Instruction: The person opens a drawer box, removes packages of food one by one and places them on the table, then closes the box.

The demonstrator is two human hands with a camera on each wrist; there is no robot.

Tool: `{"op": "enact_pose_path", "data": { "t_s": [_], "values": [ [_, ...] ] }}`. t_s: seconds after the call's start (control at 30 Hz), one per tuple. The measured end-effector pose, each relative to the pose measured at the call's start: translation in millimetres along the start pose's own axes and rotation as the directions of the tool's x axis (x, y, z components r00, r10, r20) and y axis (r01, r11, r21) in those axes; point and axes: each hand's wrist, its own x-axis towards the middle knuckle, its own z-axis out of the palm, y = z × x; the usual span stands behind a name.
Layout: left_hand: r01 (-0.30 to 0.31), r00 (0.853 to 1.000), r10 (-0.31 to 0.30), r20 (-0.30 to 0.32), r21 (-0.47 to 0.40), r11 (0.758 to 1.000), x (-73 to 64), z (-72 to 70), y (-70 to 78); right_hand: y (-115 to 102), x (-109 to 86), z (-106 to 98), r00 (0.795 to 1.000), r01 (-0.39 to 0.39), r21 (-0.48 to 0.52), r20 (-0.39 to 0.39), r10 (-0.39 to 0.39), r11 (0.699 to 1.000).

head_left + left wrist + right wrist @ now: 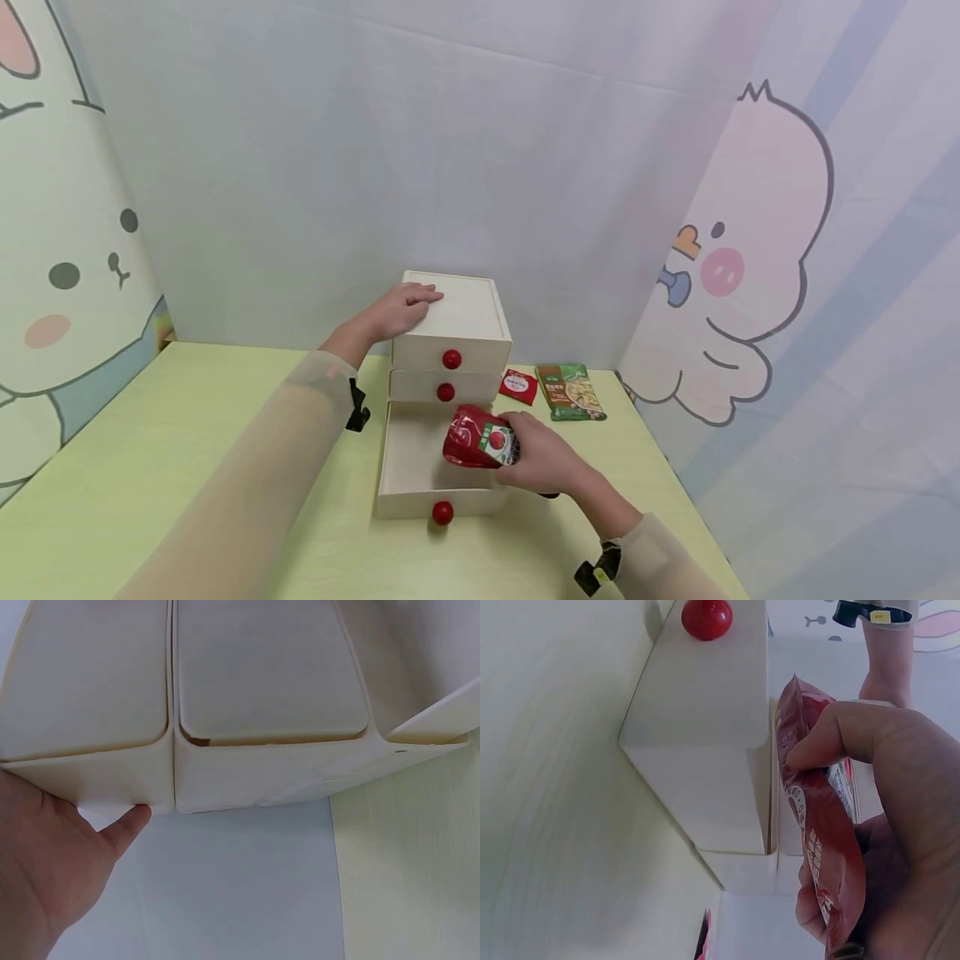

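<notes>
A cream three-drawer cabinet with red round knobs stands on the table, its bottom drawer pulled out. My left hand rests on the left side of its top, fingers lying over the edge; the left wrist view shows the thumb against the cabinet's side. In my right hand is a red snack pouch, pinched between thumb and fingers above the open drawer. The right wrist view shows the pouch edge-on, beside the drawer's outer wall.
Right of the cabinet lie a small red packet and a green food packet. The pale yellow-green table backs onto a grey curtain with cartoon figures at both sides.
</notes>
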Motion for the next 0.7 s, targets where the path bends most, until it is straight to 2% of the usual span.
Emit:
{"op": "enact_pose_path", "data": {
  "t_s": [0.4, 0.7],
  "values": [
    [0.004, 1.0, -0.004, 0.001, 0.009, 1.0, -0.8, 0.4, 0.4, 32.3, -19.1, -11.6, 0.992, -0.091, 0.042, -0.088, 0.094, 0.995],
    [0.005, 1.0, -0.005, 0.007, 0.001, 1.0, 0.0, 1.0, -1.3, 63.6, -15.1, -18.3, 0.972, -0.177, 0.045, -0.146, 0.182, 0.983]
  ]
}}
